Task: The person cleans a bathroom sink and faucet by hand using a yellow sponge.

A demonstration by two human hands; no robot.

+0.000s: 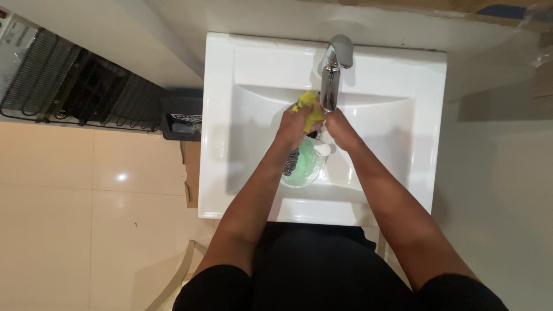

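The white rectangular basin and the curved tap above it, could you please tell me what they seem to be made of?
The white rectangular basin looks like glazed ceramic or a similar moulded material: smooth, glossy, with soft highlights. The curved tap seems to be polished, chrome-finished metal, since it is silvery and mirrors the light.

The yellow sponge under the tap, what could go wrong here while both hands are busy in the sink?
The left hand holds the yellow sponge close under the chrome tap, with the right hand beside it; a knuckle could knock the spout. The green bowl sits in the white sink right below the wrists, so an arm might tip it. Wrung water may splash onto the tiled floor.
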